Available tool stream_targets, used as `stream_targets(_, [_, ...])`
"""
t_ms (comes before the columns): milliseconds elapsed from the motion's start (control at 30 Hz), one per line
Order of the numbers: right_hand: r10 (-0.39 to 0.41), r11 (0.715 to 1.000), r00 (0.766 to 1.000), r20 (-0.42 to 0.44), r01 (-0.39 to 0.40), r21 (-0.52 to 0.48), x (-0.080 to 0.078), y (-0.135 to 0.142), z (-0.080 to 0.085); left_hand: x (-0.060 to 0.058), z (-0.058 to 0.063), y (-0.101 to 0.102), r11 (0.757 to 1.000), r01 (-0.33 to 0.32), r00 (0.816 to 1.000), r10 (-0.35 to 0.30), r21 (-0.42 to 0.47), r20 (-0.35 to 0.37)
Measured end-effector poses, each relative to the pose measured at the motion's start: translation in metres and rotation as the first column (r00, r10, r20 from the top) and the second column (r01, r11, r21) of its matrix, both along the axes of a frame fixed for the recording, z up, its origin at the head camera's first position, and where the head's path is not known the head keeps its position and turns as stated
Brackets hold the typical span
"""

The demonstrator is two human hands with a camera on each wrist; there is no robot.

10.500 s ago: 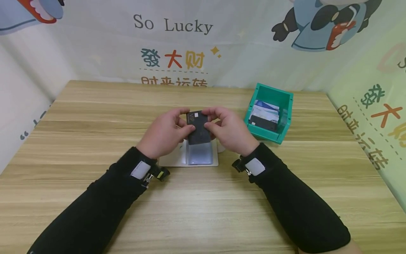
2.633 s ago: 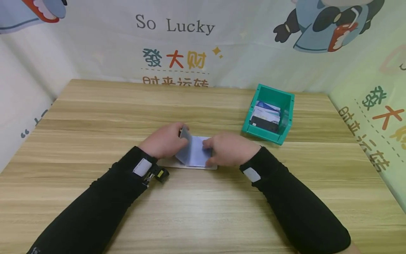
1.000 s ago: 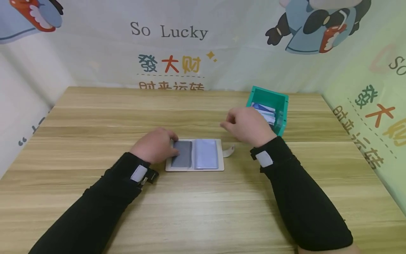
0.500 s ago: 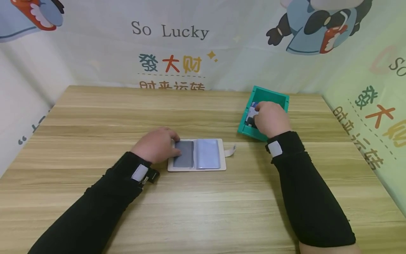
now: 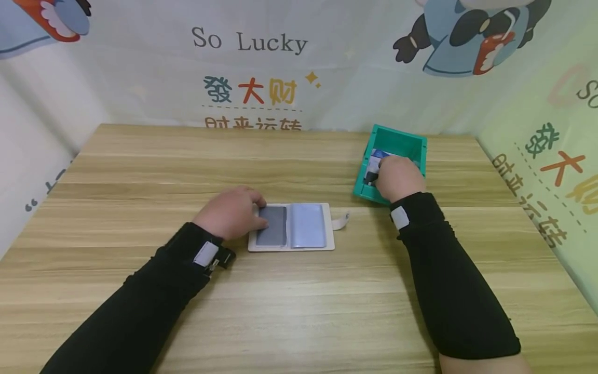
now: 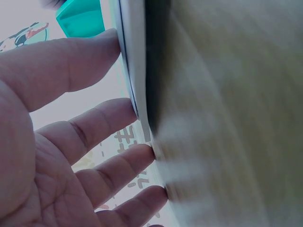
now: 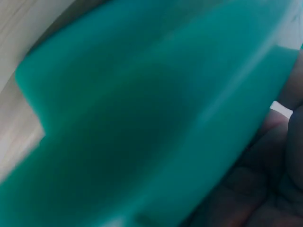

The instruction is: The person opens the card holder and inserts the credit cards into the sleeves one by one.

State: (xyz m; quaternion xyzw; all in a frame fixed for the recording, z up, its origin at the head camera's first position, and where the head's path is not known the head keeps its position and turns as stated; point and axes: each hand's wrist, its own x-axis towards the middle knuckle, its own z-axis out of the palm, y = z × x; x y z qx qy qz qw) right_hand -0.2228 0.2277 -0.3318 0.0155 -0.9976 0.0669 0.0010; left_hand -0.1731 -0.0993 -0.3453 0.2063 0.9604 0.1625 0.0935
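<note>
The cards [image 5: 374, 163] show just left of my right hand [image 5: 401, 177], the nearer one, inside the green bin [image 5: 368, 192], its long side running forward; whether I pinch one, I can't tell. My left hand [image 5: 230, 213], fingers spread, touches the card holder [image 5: 308, 226] on the table [image 5: 299, 311], printed cloth [image 5: 345, 104] beyond.

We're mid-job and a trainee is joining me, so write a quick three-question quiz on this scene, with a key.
1. Multiple choice: which hand is at the green bin? A) left; B) right; C) neither.
2. Fill in the colour: in the open card holder, the page nearest the left hand is ____.
3. True or false: the strap sticks out from the side of the card holder farther from the left hand.

Key: 1. B, the right hand. 2. Grey. 3. True.
</note>
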Motion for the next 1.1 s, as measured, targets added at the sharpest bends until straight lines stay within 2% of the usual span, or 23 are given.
stream_targets(333, [-0.026,1.000,0.998,0.063,0.025,0.017,0.0007,-0.0015,0.0015,0.0015,0.0016,0.0004,1.000,0.007,1.000,-0.007,-0.005,0.001])
stream_targets(633, [-0.036,0.999,0.997,0.074,0.035,0.011,0.0016,-0.0020,0.0011,0.0014,0.0010,0.0006,1.000,0.003,1.000,-0.003,-0.011,0.003])
stream_targets(1100, [-0.003,1.000,0.998,0.066,0.003,-0.007,0.0019,-0.0011,0.0009,0.0006,0.0004,0.0010,0.999,0.010,1.000,-0.010,-0.032,-0.008])
